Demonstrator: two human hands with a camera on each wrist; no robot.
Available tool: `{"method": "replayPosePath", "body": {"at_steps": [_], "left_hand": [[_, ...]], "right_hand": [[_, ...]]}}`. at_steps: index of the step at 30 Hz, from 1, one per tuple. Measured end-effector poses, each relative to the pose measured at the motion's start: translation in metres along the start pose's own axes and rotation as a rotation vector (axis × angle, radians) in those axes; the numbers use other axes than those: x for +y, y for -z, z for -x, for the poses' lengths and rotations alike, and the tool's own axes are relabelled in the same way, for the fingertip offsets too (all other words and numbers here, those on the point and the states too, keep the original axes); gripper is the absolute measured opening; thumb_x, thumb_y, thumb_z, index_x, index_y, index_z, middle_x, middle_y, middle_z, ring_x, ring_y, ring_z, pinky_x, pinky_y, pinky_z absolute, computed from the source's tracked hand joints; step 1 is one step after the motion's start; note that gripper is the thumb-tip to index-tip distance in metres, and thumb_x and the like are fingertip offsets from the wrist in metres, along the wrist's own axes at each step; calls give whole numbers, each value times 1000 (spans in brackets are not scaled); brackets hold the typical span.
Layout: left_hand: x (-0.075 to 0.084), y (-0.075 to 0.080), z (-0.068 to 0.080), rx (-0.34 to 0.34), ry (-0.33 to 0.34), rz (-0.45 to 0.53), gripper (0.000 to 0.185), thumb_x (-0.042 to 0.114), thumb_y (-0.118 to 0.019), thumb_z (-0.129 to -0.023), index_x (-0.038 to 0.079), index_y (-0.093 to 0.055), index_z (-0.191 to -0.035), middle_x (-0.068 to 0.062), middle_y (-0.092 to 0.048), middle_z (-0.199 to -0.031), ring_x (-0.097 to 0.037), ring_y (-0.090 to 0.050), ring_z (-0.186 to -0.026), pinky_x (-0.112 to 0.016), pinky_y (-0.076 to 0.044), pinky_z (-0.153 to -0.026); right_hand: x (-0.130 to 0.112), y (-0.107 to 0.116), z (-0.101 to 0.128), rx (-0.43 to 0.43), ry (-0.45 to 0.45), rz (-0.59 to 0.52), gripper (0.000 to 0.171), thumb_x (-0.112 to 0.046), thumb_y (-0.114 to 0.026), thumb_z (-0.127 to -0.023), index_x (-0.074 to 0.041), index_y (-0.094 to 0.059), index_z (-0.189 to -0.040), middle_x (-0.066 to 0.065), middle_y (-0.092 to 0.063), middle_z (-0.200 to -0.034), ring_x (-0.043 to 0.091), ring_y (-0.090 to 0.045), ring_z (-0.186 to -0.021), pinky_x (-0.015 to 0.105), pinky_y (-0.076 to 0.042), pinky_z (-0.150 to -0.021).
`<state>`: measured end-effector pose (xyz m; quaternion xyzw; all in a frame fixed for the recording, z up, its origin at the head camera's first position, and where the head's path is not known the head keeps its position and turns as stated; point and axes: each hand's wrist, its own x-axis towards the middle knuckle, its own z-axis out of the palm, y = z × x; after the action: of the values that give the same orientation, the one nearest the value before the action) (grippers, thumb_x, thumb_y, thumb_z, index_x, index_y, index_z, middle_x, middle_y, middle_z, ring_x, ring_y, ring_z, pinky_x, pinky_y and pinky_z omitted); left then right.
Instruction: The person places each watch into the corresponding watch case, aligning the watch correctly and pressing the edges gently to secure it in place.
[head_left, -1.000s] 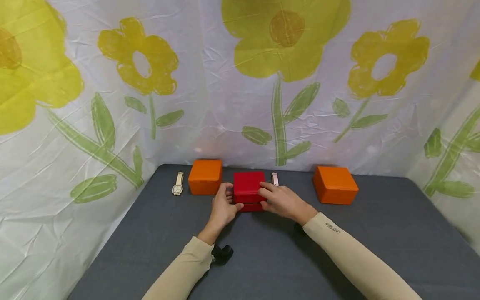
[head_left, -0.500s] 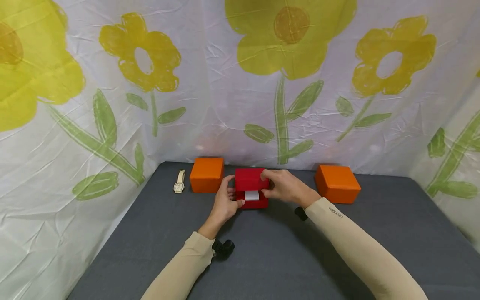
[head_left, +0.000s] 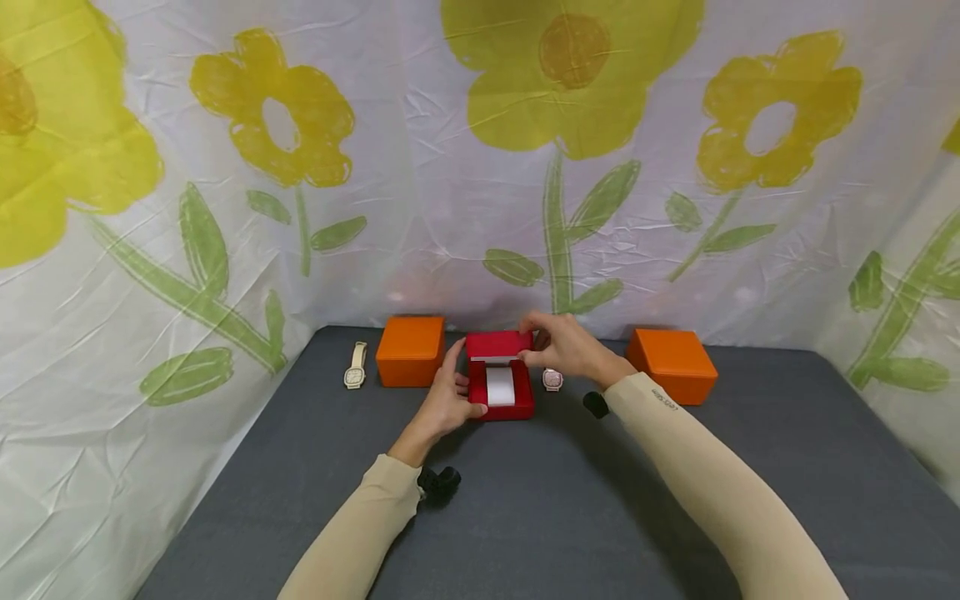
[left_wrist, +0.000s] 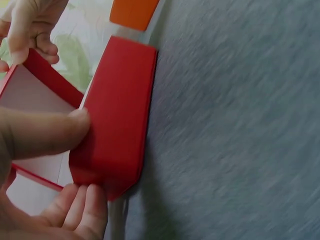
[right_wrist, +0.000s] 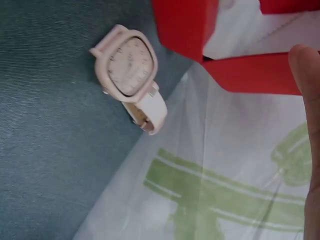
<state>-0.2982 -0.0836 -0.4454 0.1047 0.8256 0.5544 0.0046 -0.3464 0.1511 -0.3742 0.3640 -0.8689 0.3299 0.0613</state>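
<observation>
A red box [head_left: 501, 402] stands open at the far middle of the grey table [head_left: 570, 500], with a white cushion [head_left: 500, 385] inside. My left hand [head_left: 465, 382] grips the base's left side; in the left wrist view its thumb [left_wrist: 47, 132] presses on the red box [left_wrist: 117, 120]. My right hand [head_left: 529, 342] pinches the raised lid [head_left: 498, 343] at its right end. A pink watch [head_left: 552, 379] lies on the table just right of the box, and shows close up as the pink watch [right_wrist: 131, 67] in the right wrist view, beside the red box [right_wrist: 185, 27].
Two orange boxes stand shut, one left [head_left: 410, 350] and one right [head_left: 672, 354] of the red box. A cream watch [head_left: 355, 367] lies at the far left. A flowered sheet [head_left: 480, 167] walls the table at the back and sides.
The red box was shut a second ago. My right hand has swung the lid up and back, and the white cushion and pink watch have come into sight. My left hand stays on the base.
</observation>
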Motion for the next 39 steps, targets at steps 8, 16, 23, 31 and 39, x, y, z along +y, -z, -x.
{"method": "replayPosePath", "body": {"at_steps": [8, 16, 23, 31, 39], "left_hand": [[2, 13, -13, -107, 38, -48, 127, -8, -84, -62, 34, -7, -153, -16, -49, -97, -28, -51, -84, -35, -51, -69], [2, 17, -20, -156, 65, -93, 132, -2, -88, -60, 37, -2, -153, -16, -50, -94, -26, -52, -78, -33, -51, -66], [2, 18, -23, -178, 62, -96, 134, 0, -89, -60, 39, 0, -152, -16, -51, -93, -25, -52, -74, -32, -50, -65], [4, 18, -23, -182, 69, -100, 135, 0, -89, -60, 39, 1, -152, -17, -51, -92, -25, -54, -71, -32, -50, -64], [4, 18, -23, -164, 78, -123, 134, 0, -89, -60, 40, -1, -152, -15, -51, -91, -25, -52, -74, -31, -50, -66]], "right_hand": [[2, 7, -16, 31, -113, -109, 30, -17, -70, -86, -12, -58, -113, 11, -65, -112, 20, -66, -81, 36, -54, -74], [14, 8, -26, 34, -202, -272, 26, -14, -65, -90, -10, -57, -115, 13, -66, -104, 25, -64, -70, 36, -54, -62], [16, 9, -30, 31, -262, -319, 26, -14, -63, -92, -11, -56, -117, 13, -67, -96, 28, -62, -69, 55, -52, -69], [16, 8, -31, 61, -265, -312, 28, -14, -64, -92, -9, -57, -119, 13, -68, -98, 31, -62, -71, 42, -54, -65], [13, 6, -31, 77, -264, -337, 30, -13, -65, -91, -7, -57, -120, 16, -66, -106, 35, -62, -75, 41, -55, -66]]}}
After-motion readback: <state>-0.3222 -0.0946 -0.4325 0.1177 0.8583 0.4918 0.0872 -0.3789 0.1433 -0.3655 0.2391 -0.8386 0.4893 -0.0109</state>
